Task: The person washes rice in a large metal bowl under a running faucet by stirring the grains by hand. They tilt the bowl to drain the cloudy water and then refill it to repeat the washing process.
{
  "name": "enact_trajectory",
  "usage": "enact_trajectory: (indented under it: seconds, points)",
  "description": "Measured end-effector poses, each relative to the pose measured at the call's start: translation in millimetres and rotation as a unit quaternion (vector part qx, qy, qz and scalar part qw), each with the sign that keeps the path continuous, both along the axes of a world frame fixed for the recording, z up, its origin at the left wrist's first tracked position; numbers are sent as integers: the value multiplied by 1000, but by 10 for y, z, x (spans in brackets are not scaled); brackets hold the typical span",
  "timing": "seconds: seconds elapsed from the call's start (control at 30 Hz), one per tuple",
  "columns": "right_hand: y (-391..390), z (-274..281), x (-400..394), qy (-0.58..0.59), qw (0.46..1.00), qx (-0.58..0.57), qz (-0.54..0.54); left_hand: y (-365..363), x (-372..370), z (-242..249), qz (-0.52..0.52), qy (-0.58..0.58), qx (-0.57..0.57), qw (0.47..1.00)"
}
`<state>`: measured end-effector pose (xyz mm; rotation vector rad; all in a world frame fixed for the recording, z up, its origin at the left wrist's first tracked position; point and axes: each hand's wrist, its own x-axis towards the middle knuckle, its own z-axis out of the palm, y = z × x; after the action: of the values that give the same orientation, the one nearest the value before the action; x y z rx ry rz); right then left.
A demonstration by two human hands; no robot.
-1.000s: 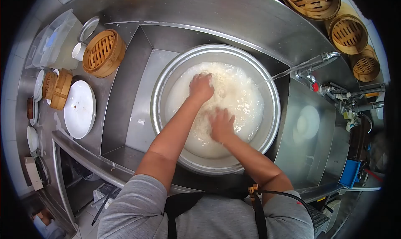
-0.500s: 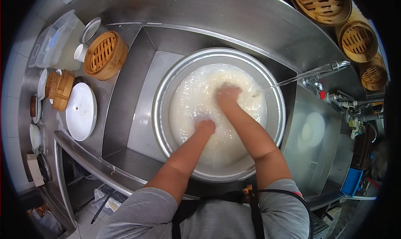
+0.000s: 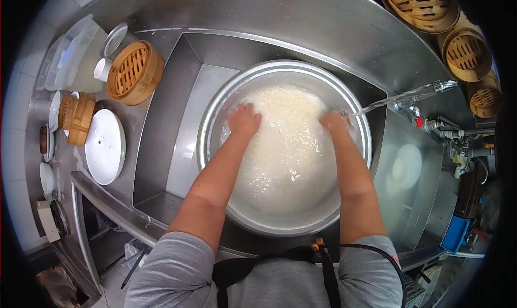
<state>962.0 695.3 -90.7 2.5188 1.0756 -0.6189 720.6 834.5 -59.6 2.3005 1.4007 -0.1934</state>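
Note:
A large round metal pot [image 3: 215, 200] sits in the steel sink, holding cloudy water and white grains like rice [image 3: 285, 106]. At the left of the grains, my left hand [image 3: 244, 119] is partly in the water with its fingers apart. My right hand [image 3: 335, 121] is at the right side of the pot; its fingers are partly under water and hard to make out. A stream of water [image 3: 382, 100] from the tap [image 3: 444, 86] falls into the pot beside my right hand.
Bamboo steamers [image 3: 134, 72] and a white plate [image 3: 105, 146] stand on the left counter, near clear plastic containers [image 3: 81, 54]. More steamers [image 3: 467, 54] are at the upper right. A second basin [image 3: 414, 200] holds water and a pale round object.
My hands have moved apart: the left up and to the left, the right toward the pot's right side. A mound of grains now shows between them at the far side.

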Motion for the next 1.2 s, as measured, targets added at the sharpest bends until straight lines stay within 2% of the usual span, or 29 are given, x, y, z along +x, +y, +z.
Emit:
enact_trajectory:
  seconds: [0.03,0.07,0.13,0.17,0.23,0.27,0.33,0.37,0.4,0.43,0.47,0.53,0.57,0.63,0.67,0.7,0.73,0.77,0.8,0.9,0.93,0.97,1.0,1.03,1.1,1.17,1.2]
  points:
    - [-267,-141,10,85,989,46,-113,-28,-89,-46,23,7,-16,1000]
    - [-582,-666,143,153,982,63,-91,-66,-171,-89,63,-4,-67,996]
    - [-826,-759,-74,312,882,194,-294,-121,-324,-191,154,-33,-159,975]
    - [-880,-349,-361,383,723,286,-499,-176,-407,-313,186,-47,-168,967]
    - [-952,35,-729,581,445,388,-561,-288,-523,-568,245,-75,-212,943]
    - [-924,47,-847,598,420,406,-549,-338,-523,-628,272,-90,-249,925]
    - [-861,50,-1073,628,363,440,-529,-572,-373,-493,334,-205,-330,859]
    - [-811,96,-1197,651,362,443,-499,-708,-301,-181,332,-287,-384,813]
    - [-740,183,-1301,674,360,445,-467,-753,-234,13,307,-283,-432,799]
    - [-625,234,-1355,698,359,445,-430,-778,-209,492,269,-240,-450,817]
    - [-577,233,-1402,670,416,430,-440,-797,-117,356,237,-282,-425,827]
    - [-487,356,-1473,596,527,400,-456,-662,-76,378,144,-364,-425,816]
    - [-468,440,-1485,562,627,365,-397,-590,-38,393,94,-402,-424,806]
    - [-375,941,-1706,469,794,283,-265,-429,114,455,67,-333,-332,880]
    - [-431,703,-1806,378,821,424,-58,-396,176,485,51,-294,-286,911]
    - [-515,424,-1913,193,906,370,66,-406,226,511,23,-276,-243,930]
    - [-459,877,-2161,273,941,200,-11,-431,275,542,-7,-256,-201,946]
    - [-509,990,-2433,181,963,140,139,-467,309,565,-37,-235,-160,958]
    - [-605,1019,-2604,84,952,73,284,-502,334,583,-52,-201,-131,969]
    - [-828,419,-2658,178,909,52,374,-574,297,540,-35,-65,-28,997]
    - [-701,560,-2607,139,903,-16,405,-554,216,498,-35,-40,-43,998]
    - [-595,365,-2544,160,884,-133,419,-501,107,436,-36,-15,-58,998]
    - [-486,176,-2482,184,850,-247,428,-444,6,132,-68,-16,-87,994]
    - [-373,54,-2430,208,836,-294,415,-385,-84,-260,-99,-18,-112,989]
    - [-144,-184,-2291,238,873,-262,335,-412,-197,-734,-62,-42,-103,992]
    - [27,-404,-2130,261,925,-160,226,-464,-314,-427,26,18,-174,984]
    - [95,-495,-2033,276,943,-101,159,-469,-333,-268,47,24,-157,986]
